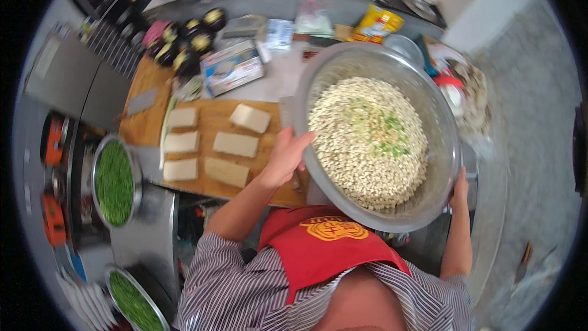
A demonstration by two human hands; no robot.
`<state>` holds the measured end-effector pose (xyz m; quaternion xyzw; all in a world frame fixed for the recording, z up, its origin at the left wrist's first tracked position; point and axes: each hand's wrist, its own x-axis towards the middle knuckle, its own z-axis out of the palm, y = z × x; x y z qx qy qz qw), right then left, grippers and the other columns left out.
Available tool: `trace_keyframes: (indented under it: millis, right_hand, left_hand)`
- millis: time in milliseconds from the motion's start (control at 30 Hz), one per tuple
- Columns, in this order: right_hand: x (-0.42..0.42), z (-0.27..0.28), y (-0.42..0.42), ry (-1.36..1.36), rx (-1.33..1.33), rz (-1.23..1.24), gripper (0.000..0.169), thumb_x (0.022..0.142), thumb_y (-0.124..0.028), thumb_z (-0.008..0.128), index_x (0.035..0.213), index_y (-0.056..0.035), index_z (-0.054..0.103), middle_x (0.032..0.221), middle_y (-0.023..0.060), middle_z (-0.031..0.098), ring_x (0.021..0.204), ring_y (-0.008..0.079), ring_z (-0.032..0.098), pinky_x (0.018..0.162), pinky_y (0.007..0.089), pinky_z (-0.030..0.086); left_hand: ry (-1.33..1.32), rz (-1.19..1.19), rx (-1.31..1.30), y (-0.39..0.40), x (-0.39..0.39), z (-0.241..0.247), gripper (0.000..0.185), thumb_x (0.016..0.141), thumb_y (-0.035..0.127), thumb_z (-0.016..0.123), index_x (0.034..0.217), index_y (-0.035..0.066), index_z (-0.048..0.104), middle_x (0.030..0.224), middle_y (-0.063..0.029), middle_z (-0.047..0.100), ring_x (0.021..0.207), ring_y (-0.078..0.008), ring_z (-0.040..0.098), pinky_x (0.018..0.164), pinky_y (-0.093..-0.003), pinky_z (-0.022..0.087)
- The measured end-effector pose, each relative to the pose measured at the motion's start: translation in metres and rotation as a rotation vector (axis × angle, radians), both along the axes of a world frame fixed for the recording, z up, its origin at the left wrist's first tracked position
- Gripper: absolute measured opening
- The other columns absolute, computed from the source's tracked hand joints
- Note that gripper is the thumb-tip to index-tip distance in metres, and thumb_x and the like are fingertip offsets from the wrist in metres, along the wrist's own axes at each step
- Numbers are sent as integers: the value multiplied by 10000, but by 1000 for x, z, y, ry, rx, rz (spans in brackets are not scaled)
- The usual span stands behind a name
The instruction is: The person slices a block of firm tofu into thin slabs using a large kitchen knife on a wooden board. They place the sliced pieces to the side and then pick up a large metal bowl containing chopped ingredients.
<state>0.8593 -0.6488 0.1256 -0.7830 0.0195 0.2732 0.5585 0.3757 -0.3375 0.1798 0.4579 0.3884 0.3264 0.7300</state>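
Observation:
A large stainless steel basin point(443, 119) is tipped toward me in front of my red apron point(317, 257). Small pale diced pieces point(363, 170) fill much of it, topped with chopped green onion point(392, 147) and yellowish minced bits. My left hand point(285, 156) grips the left rim, thumb over the edge. On the opposite side my right hand point(459, 193) holds the basin wall, its fingers mostly hidden. Left of the basin, several pale blocks that look like tofu point(235, 145) lie in two columns on a wooden cutting board point(209, 117).
Partly peeled eggplants point(200, 41), a cardboard box point(234, 68) and a yellow packet point(377, 24) sit toward the back. At left stand two metal bowls of chopped greens point(114, 184), point(133, 296). Cloths point(475, 87) lie beyond the basin's right side.

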Motion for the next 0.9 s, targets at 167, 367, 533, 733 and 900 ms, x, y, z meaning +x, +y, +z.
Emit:
trace_keyframes:
  millis: [167, 367, 533, 733, 900]
  right_hand:
    - [-34, 34, 29, -162, -246, -64, 806, 951, -608, 460, 1351, 92, 478, 1302, 216, 569, 1170, 314, 562, 991, 406, 430]
    - [-4, 11, 15, -293, -399, 106, 775, 972, -587, 426, 1314, 103, 516, 1245, 226, 604, 1134, 286, 570, 960, 407, 436]
    - [-3, -3, 12, -238, -349, 48, 748, 978, -575, 414, 1236, 109, 574, 1163, 224, 643, 1036, 269, 604, 910, 406, 454]
    - [81, -32, -27, -387, -681, 281, 823, 904, -620, 558, 1257, 123, 545, 1159, 190, 641, 1059, 276, 610, 916, 396, 474]
    - [-14, 39, 71, -1015, -393, 274, 499, 979, -308, 578, 1303, 67, 528, 1221, 191, 633, 1099, 263, 616, 924, 346, 471]
  left_hand:
    - [80, -88, -84, 4, -6, -25, 324, 899, 254, 642, 1026, -35, 568, 782, -90, 651, 454, -122, 546, 353, -250, 397]
    - [66, -119, -184, -9, -10, -38, 318, 881, 216, 625, 1082, -22, 559, 818, -97, 669, 574, -149, 632, 390, -261, 459]
    - [173, -191, -186, -13, -10, -57, 375, 885, 193, 623, 1169, -21, 503, 959, -118, 647, 727, -190, 671, 541, -301, 554]
    - [200, -358, -242, -8, -13, -45, 335, 873, 192, 680, 1027, -38, 493, 813, -125, 637, 627, -183, 648, 492, -286, 518]
    - [381, -711, 329, 45, -68, -51, 356, 856, 194, 717, 1087, 0, 528, 937, -132, 645, 827, -239, 657, 704, -345, 534]
